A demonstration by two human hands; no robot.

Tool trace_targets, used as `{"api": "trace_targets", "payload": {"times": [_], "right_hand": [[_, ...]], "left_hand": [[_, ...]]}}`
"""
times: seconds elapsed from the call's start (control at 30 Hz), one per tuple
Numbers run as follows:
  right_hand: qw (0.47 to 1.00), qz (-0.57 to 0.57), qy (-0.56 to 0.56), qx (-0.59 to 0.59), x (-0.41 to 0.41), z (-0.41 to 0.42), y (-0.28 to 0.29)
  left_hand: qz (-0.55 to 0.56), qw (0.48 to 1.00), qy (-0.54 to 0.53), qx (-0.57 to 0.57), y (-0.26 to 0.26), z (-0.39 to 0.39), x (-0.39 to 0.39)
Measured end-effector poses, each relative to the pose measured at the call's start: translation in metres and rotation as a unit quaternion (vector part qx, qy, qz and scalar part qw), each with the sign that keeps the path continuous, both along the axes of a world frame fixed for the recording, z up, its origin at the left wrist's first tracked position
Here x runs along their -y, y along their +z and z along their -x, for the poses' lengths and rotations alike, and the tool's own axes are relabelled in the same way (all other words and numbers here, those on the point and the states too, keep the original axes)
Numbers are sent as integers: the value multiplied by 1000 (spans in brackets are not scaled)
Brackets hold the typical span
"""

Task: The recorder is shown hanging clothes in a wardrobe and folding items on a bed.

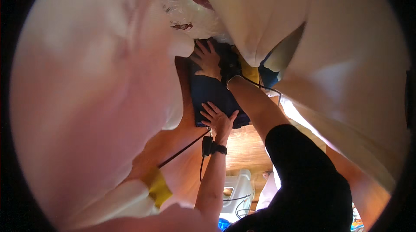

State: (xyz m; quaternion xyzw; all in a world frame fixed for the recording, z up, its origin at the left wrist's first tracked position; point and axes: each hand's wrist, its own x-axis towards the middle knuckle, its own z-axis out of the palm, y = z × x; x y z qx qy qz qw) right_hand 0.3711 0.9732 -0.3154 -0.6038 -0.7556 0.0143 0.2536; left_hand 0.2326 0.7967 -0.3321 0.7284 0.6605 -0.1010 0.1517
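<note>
Dark blue folded cloth lies in the middle of the view. My left hand rests palm down on its near edge, fingers spread, with a black strap and small black box at the wrist. Farther up, my right hand lies flat on the dark far part of the cloth, fingers apart. A dark band or device covers the right wrist, and a thin black cable runs from beside it. Neither hand grips anything.
Pale, blurred fabric hangs close on the left and right. A clear plastic bag lies beyond the cloth, and something yellow beside it. Nearer are a wooden surface, a translucent plastic container with a handle and thin cables.
</note>
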Motion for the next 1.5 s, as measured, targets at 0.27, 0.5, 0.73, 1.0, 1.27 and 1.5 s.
{"api": "trace_targets", "payload": {"times": [0.27, 0.5, 0.73, 1.0, 1.27, 1.5], "right_hand": [[999, 21, 5, 32, -5, -9, -23], [991, -18, -95, -88, 39, 11, 33], [958, 11, -192, -213, 288, 51, 13], [985, 63, -91, -130, 463, 96, 57], [996, 6, 26, -89, 549, 120, 139], [979, -27, 156, -130, 552, 149, 196]], "left_hand": [[-68, 997, -6, -29, -14, -5, 0], [-17, 999, 8, 35, 14, -2, 8], [-17, 990, 45, 131, 68, 20, 141], [70, 977, 67, 191, 104, 151, 359], [33, 923, 177, 341, 93, 300, 519], [-116, 852, 351, 371, 117, 340, 635]]}}
